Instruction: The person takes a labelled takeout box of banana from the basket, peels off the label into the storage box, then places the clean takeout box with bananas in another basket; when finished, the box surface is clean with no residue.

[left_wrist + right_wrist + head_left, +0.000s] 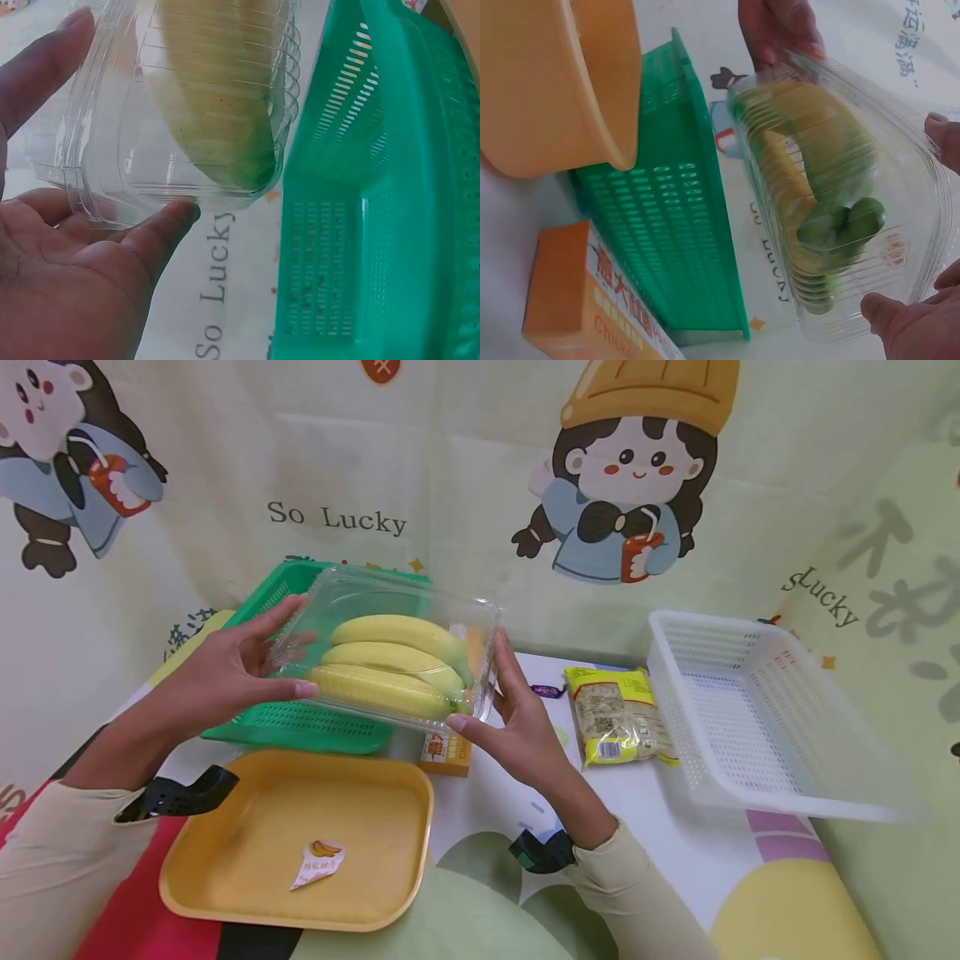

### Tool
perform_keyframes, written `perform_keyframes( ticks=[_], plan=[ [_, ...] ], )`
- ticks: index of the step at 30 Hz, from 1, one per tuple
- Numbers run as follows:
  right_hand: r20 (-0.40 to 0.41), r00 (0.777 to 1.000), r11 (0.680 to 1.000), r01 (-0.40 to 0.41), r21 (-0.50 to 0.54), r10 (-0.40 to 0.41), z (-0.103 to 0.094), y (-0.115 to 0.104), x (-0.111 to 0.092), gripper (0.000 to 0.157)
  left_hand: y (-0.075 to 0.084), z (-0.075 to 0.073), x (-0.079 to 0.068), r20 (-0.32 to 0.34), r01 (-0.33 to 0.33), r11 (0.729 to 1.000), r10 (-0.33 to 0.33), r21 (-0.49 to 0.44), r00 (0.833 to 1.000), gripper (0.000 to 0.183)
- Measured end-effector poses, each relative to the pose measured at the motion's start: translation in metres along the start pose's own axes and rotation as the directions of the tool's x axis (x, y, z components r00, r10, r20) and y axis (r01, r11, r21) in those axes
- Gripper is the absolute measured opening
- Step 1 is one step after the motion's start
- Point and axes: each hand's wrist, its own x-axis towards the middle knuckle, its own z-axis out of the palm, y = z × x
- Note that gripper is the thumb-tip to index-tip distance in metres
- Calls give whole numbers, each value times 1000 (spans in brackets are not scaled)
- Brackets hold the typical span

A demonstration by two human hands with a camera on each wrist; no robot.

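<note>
A clear plastic clamshell box (480, 618) with several yellow bananas (390, 664) inside is held up between both hands, tilted, above the green basket. My left hand (225, 668) grips its left end, thumb along the near side and fingers behind and beneath. On the opposite end, my right hand (521, 727) holds the corner, thumb at the near edge and fingers along the side. The green banana stems (844, 225) show through the plastic in the right wrist view. Beneath the box stands the green perforated basket (300, 739).
A yellow-orange tray (247, 860) with a banana-printed paper scrap (318, 862) sits in front. Partly behind the box is an orange carton (446, 756). To the right lie a purple-wrapped candy (548, 692), a yellow-labelled bag (618, 714) and a white basket (750, 727).
</note>
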Motion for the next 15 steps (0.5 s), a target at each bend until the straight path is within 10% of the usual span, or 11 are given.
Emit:
perform_keyframes(
  ticks=[15],
  plan=[
    [72, 997, 1000, 12, 7, -13, 20, 9, 31, 99, -28, -18, -8, -100, 69, 995, -61, 72, 993, 93]
  ],
)
